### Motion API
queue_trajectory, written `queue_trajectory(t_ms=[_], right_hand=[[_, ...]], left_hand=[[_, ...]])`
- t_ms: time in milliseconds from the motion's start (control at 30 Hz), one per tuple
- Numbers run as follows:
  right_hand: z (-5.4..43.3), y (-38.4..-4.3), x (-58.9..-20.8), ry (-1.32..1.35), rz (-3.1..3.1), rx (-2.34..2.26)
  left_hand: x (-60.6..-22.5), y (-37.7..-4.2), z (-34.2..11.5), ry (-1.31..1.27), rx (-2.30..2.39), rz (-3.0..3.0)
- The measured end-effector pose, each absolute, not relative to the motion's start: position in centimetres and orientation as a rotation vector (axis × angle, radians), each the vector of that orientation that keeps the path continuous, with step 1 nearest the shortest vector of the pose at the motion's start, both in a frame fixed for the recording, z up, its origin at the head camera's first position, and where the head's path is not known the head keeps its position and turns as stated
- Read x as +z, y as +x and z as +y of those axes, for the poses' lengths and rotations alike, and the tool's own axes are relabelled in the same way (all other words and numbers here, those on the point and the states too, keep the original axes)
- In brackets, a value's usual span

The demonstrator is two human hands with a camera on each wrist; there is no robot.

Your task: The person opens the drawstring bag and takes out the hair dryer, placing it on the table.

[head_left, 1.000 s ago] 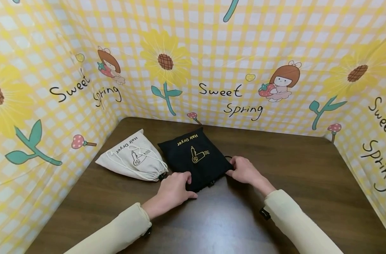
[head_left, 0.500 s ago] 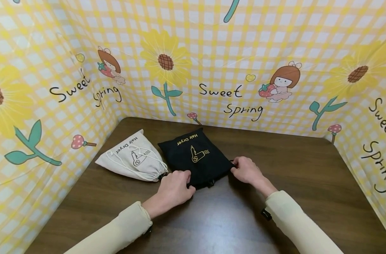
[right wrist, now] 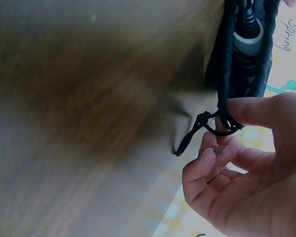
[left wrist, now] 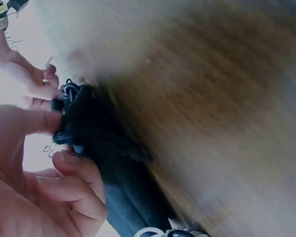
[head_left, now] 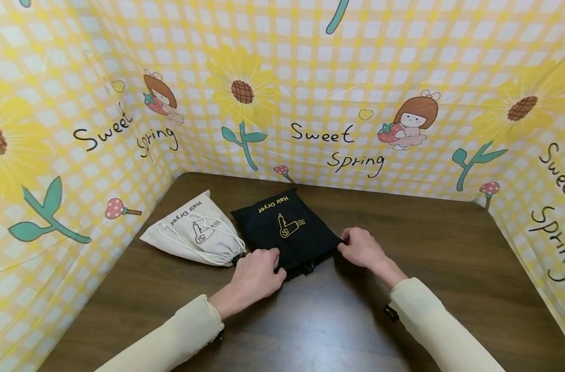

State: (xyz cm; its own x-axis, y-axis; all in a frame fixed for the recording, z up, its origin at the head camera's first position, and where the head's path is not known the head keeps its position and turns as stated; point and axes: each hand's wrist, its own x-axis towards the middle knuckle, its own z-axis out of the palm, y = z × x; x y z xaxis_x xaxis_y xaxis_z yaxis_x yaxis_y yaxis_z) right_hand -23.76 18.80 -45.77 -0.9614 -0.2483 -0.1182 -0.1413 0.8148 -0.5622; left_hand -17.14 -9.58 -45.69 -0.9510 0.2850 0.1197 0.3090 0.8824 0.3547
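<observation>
A black drawstring bag (head_left: pixel 294 227) with a yellow "Hair Dryer" print lies flat on the table, its mouth towards me. My left hand (head_left: pixel 256 277) pinches the near left corner of the mouth between thumb and fingers. At the right corner, my right hand (head_left: pixel 362 251) pinches the hem and the black drawcord (right wrist: pixel 203 118), whose knotted end hangs free. The right wrist view looks into the parted mouth, where a black object with a pale grey ring (right wrist: pixel 249 45) and a ribbed end shows; most of it is hidden inside.
A cream drawstring bag (head_left: pixel 189 232), also printed "Hair Dryer", lies left of the black one, its gathered neck near my left hand. The brown wooden table (head_left: pixel 450 248) is enclosed by a yellow checked cloth (head_left: pixel 310 93) on the back and sides.
My left thumb has come in against the bag's near edge. The right fingers have shifted slightly outward at the corner, drawing the hem. The cream bag has stayed put.
</observation>
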Motion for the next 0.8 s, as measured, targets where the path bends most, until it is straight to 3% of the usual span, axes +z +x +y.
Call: queue_trajectory(t_ms=[800], right_hand=[[19.4, -24.1, -45.2, -0.241, 2.819, -0.856]], left_hand=[[-45.7, -16.5, -10.2, -0.534, -0.619, -3.029]])
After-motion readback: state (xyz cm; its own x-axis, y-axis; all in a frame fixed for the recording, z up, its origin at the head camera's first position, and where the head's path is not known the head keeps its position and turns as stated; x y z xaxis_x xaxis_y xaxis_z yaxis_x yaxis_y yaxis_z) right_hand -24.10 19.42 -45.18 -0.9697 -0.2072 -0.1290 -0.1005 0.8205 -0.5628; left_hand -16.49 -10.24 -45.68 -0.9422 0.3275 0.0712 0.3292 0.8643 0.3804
